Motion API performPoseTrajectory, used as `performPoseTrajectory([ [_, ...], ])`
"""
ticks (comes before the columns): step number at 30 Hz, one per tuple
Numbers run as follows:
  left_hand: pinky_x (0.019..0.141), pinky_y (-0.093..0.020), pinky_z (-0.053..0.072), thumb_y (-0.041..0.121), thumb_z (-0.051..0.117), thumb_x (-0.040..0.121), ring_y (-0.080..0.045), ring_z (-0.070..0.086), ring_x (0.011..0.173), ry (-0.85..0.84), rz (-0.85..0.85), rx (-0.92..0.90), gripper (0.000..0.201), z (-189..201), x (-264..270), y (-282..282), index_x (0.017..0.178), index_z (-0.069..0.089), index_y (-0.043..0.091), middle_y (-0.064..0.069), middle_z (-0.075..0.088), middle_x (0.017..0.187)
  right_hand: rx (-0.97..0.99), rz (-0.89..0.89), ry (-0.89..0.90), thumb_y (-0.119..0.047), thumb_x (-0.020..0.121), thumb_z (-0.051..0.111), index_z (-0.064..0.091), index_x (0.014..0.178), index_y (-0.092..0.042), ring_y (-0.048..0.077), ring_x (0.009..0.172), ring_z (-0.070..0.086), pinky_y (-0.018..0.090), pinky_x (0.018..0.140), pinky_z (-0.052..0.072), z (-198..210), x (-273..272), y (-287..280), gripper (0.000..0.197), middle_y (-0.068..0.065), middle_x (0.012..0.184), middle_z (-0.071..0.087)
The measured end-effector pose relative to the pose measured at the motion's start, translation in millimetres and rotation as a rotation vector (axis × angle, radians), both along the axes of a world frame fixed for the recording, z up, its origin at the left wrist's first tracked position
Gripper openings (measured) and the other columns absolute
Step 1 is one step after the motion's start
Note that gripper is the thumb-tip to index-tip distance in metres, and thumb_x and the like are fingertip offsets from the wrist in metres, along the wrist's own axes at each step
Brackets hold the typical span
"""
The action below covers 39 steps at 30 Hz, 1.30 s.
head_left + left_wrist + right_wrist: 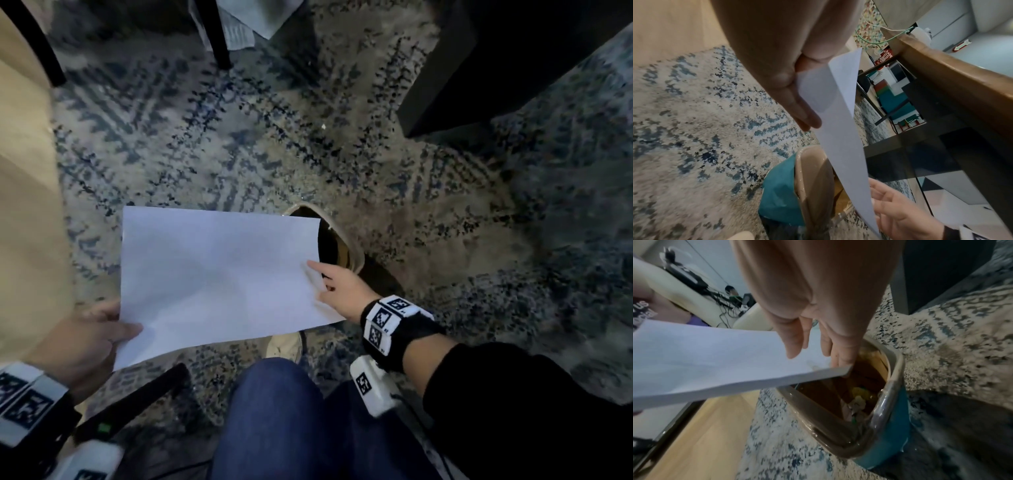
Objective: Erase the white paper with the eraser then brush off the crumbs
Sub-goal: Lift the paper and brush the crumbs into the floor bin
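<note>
I hold a blank white paper (219,274) in the air, sloping down over a teal waste bin (344,236) that stands on the rug. My left hand (113,325) pinches the paper's near left corner, thumb on top and fingers underneath. In the left wrist view the paper (840,129) shows edge-on below that hand (789,91). My right hand (322,277) lies with straight fingers on the paper's right edge, above the bin's mouth. In the right wrist view its fingers (795,345) rest on the paper (715,356) over the bin (892,402), which holds scraps. No eraser is in view.
A patterned blue and beige rug (239,137) covers the floor. A light wooden tabletop (24,205) runs along the left. Dark furniture (479,68) stands at the back right, a black leg (219,34) at the back. My knee in jeans (274,411) is below the paper.
</note>
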State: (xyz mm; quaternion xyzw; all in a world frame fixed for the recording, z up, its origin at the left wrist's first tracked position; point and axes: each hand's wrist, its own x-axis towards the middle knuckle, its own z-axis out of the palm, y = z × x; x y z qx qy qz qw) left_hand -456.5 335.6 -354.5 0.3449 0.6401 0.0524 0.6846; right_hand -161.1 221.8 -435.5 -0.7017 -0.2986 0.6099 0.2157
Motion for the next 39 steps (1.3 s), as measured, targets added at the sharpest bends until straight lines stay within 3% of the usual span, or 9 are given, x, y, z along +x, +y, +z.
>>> performPoseTrajectory([
  [4, 0.084, -0.041, 0.039, -0.017, 0.030, 0.084, -0.003, 0.069, 0.061, -0.022, 0.057, 0.044, 0.045, -4, 7, -7, 0.099, 0.059, 0.015, 0.016, 0.073, 0.071, 0.024, 0.050, -0.033, 0.010, 0.092, 0.045, 0.034, 0.146, -0.017, 0.023, 0.140, 0.030, 0.034, 0.113, 0.028, -22, 0, 9, 0.062, 0.006, 0.154, 0.028],
  [6, 0.076, -0.032, 0.046, -0.017, 0.030, 0.084, 0.001, 0.068, 0.062, -0.022, 0.040, 0.070, 0.052, -3, 10, -12, 0.091, 0.066, 0.020, 0.018, 0.073, 0.067, 0.017, 0.099, -0.101, 0.006, 0.093, 0.044, 0.034, 0.146, -0.018, 0.023, 0.140, 0.029, 0.035, 0.114, 0.027, -32, 0, 11, 0.059, 0.007, 0.155, 0.026],
  [10, 0.052, -0.012, 0.053, -0.016, 0.031, 0.085, 0.002, 0.068, 0.066, -0.031, 0.093, 0.092, 0.049, 4, 11, -22, 0.099, 0.062, 0.018, 0.018, 0.073, 0.066, 0.102, 0.395, -0.301, -0.022, 0.100, 0.042, 0.011, 0.152, -0.013, 0.014, 0.147, 0.000, 0.032, 0.118, 0.002, -18, -19, 13, 0.060, 0.002, 0.160, 0.001],
  [17, 0.059, -0.021, 0.058, -0.011, 0.033, 0.087, -0.014, 0.071, 0.080, -0.092, 0.183, 0.093, 0.041, 12, 23, -40, 0.102, 0.063, 0.012, 0.003, 0.075, 0.090, 0.509, 0.896, -0.211, -0.045, 0.099, 0.033, -0.022, 0.139, -0.026, 0.004, 0.136, -0.030, 0.032, 0.113, -0.020, 39, -103, 11, 0.071, -0.008, 0.147, -0.030],
  [22, 0.070, -0.027, 0.057, -0.010, 0.032, 0.087, -0.018, 0.069, 0.086, -0.163, 0.259, 0.082, 0.039, 15, 35, -49, 0.104, 0.062, 0.009, -0.003, 0.073, 0.099, 0.487, 0.895, -0.175, -0.041, 0.102, 0.028, -0.021, 0.141, -0.028, 0.003, 0.137, -0.029, 0.033, 0.114, -0.020, 31, -109, 9, 0.064, -0.011, 0.147, -0.031],
  [28, 0.054, -0.019, 0.056, -0.011, 0.031, 0.087, -0.016, 0.071, 0.079, -0.208, 0.294, 0.069, 0.038, 28, 41, -53, 0.104, 0.060, 0.008, 0.000, 0.072, 0.093, -0.012, 0.571, -0.368, -0.045, 0.101, 0.020, -0.015, 0.149, -0.019, 0.012, 0.142, -0.023, 0.044, 0.118, -0.009, -14, -46, 7, 0.065, -0.002, 0.154, -0.027],
  [31, 0.050, -0.017, 0.054, -0.011, 0.031, 0.088, -0.012, 0.070, 0.072, -0.210, 0.290, 0.082, 0.038, 32, 45, -53, 0.107, 0.059, 0.007, 0.001, 0.071, 0.094, 0.169, 0.512, -0.257, -0.042, 0.102, 0.026, -0.017, 0.147, -0.019, 0.009, 0.139, -0.026, 0.033, 0.116, -0.014, 4, -57, 12, 0.067, -0.002, 0.153, -0.027],
  [34, 0.061, -0.024, 0.058, -0.012, 0.031, 0.086, -0.019, 0.070, 0.083, -0.233, 0.313, 0.086, 0.040, 34, 51, -55, 0.111, 0.058, 0.004, -0.009, 0.071, 0.099, 0.448, 0.710, -0.102, -0.036, 0.102, 0.030, -0.019, 0.142, -0.029, 0.005, 0.140, -0.023, 0.025, 0.115, -0.014, 25, -90, 8, 0.064, -0.009, 0.151, -0.025],
  [39, 0.065, -0.026, 0.058, -0.010, 0.032, 0.086, -0.017, 0.070, 0.081, -0.193, 0.338, 0.073, 0.037, 38, 52, -55, 0.102, 0.060, 0.007, 0.000, 0.073, 0.092, 0.054, 0.504, -0.263, -0.040, 0.103, 0.023, -0.011, 0.150, -0.019, 0.002, 0.136, -0.024, 0.042, 0.118, -0.005, -12, -52, -4, 0.062, -0.003, 0.156, -0.022],
])
